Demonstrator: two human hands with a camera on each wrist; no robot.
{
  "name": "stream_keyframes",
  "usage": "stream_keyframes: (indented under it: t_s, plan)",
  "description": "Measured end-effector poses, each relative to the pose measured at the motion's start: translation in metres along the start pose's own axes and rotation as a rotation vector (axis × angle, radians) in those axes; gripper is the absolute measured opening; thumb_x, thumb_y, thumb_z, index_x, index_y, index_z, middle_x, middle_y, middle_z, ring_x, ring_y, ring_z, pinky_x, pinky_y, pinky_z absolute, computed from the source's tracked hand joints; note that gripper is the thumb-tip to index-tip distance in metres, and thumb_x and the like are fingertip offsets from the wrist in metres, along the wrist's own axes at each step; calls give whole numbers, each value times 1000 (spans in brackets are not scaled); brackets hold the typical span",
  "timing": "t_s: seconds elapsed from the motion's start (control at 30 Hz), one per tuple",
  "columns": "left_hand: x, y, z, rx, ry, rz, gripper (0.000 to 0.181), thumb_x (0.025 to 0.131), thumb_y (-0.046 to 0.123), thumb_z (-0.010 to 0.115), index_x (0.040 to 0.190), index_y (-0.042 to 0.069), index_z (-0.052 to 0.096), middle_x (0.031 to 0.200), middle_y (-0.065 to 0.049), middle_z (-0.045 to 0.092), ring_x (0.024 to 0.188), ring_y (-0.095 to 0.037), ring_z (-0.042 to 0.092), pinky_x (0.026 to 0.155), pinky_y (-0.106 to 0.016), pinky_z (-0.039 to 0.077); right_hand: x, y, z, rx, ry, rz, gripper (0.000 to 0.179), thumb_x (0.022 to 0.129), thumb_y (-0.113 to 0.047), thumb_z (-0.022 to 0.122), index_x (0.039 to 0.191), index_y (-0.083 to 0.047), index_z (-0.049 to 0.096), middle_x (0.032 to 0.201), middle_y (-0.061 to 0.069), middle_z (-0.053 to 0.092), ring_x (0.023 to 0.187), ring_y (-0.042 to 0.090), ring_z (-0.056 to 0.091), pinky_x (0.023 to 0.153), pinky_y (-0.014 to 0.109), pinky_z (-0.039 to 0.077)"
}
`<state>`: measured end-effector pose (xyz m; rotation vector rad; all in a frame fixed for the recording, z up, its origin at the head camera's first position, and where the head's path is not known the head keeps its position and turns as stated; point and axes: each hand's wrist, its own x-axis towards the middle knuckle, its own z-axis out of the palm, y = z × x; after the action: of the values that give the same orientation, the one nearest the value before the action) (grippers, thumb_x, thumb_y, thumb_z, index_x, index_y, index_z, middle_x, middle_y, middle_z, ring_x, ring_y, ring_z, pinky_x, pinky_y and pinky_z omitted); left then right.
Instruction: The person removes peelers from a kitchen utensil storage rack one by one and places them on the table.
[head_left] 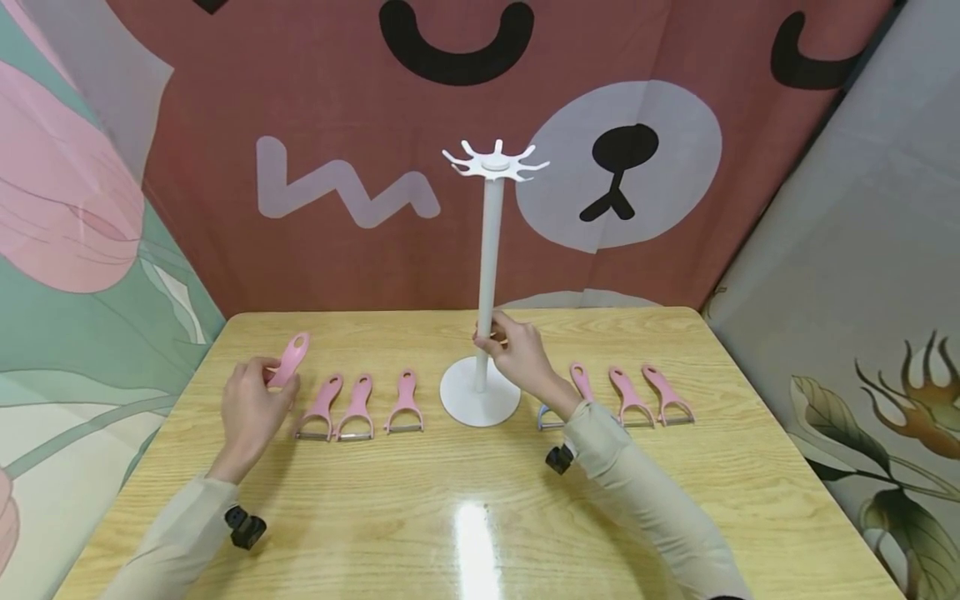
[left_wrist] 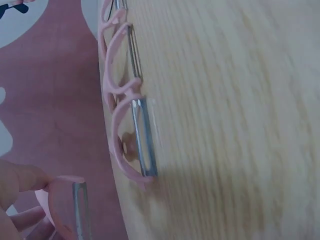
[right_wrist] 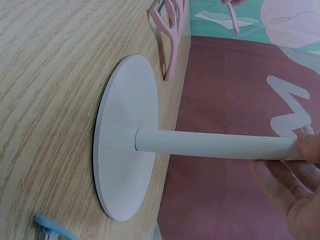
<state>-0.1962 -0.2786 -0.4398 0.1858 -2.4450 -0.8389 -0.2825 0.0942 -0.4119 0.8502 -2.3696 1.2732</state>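
A pink Y-shaped peeler (head_left: 291,358) is pinched in my left hand (head_left: 253,407), raised above the table's left side with its handle pointing up. The left wrist view shows its metal blade (left_wrist: 80,210) below the fingers. My right hand (head_left: 519,352) grips the lower pole of a white stand (head_left: 489,250), which is upright on a round base (right_wrist: 125,140). Several hooks fan out from the stand's top (head_left: 495,164). Left of the base lie three pink peelers, the nearest being this peeler (head_left: 406,400).
Right of the base lie more peelers: a pink-handled one with a blue head (head_left: 581,382), partly behind the right forearm, and two pink ones (head_left: 628,396) (head_left: 666,393). A patterned cloth (head_left: 360,267) hangs behind the wooden table (head_left: 375,517).
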Motion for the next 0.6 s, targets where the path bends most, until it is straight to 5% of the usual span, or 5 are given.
stream_keyframes:
  t_s: [0.37, 0.6]
  plan:
    - [-2, -20, 1, 92, -98, -16, 39, 84, 13, 77, 108, -14, 62, 87, -27, 58, 76, -40, 56, 60, -48, 42, 0, -1, -1, -5, 10, -24, 14, 92, -10, 71, 102, -2, 65, 88, 7, 74, 80, 23, 73, 69, 35, 60]
    - [-2, -37, 2, 159, -221, -59, 42, 89, 17, 71, 108, -18, 62, 90, -31, 59, 80, -43, 57, 60, -50, 45, -1, 1, 0, 1, 11, -25, 11, 92, -10, 71, 102, -6, 65, 89, 6, 74, 80, 22, 73, 70, 33, 60]
